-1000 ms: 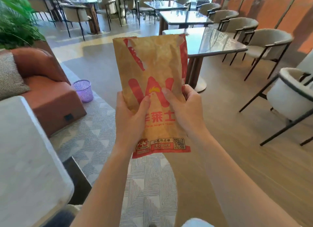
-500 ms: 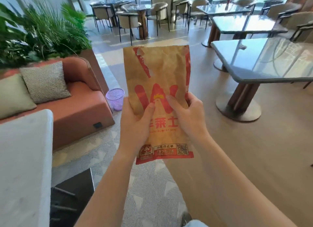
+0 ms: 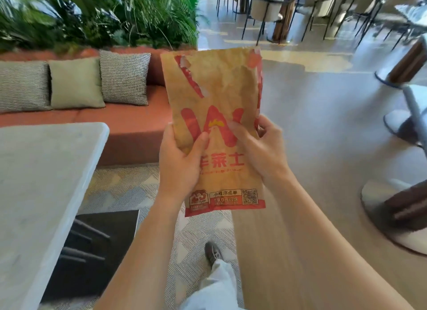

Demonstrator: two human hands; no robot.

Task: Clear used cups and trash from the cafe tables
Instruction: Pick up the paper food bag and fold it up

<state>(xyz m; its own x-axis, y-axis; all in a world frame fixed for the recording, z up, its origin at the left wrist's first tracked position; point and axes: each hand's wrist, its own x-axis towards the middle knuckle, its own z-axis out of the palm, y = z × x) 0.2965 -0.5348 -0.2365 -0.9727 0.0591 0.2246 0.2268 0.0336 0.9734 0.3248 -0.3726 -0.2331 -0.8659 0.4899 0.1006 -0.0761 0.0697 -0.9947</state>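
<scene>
- Paper bag (image 3: 215,101): brown, flat and creased, with red print; held in mid-air between both hands, touching no surface.
- Long axis: close to vertical in the view, with the top leaning slightly left.
- Pointing: mouth end up and away from the person; bottom end, with the red band and QR code, down and toward the person. Printed face turned to the camera, lettering upright.
- Left hand (image 3: 182,164): clamped on the bag's left edge at about mid-height. Thumb pressed on the printed face, palm wrapped round the edge; fingers hidden behind the paper.
- Right hand (image 3: 258,152): clamped on the bag's right edge at the same height. Thumb laid across the printed face toward the centre logo, fingers curled round the edge to the back.
- Position over the room: above the border between the patterned rug (image 3: 129,194) and the wood floor (image 3: 323,148), to the right of the counter (image 3: 34,182) and well apart from it.
- Counter: pale stone top, lower left of the view.
- Behind the bag: orange sofa (image 3: 131,124) carrying three cushions (image 3: 76,83), backed by green plants (image 3: 104,16).
- Below the bag: one shoe (image 3: 213,252) on the rug.
- Right side: round table base (image 3: 397,219) on the floor; chairs (image 3: 265,7) farther back.
</scene>
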